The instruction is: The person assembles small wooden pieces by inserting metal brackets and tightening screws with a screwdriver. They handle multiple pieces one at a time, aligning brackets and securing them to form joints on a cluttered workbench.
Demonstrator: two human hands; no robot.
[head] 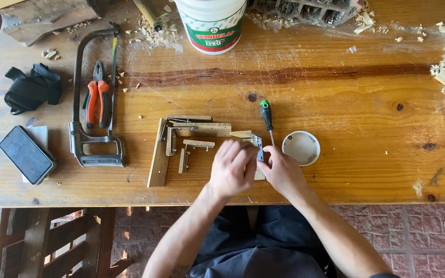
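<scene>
A small grey metal bracket [258, 146] on a pale wooden block is lying between both hands, the right hand [282, 171] pinching it while the left hand [232, 167] is curling fingers just beside, on the wooden workbench [336, 103].

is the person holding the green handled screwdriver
No, the screwdriver lies on the table just above the right hand, and neither hand grips it.
</scene>
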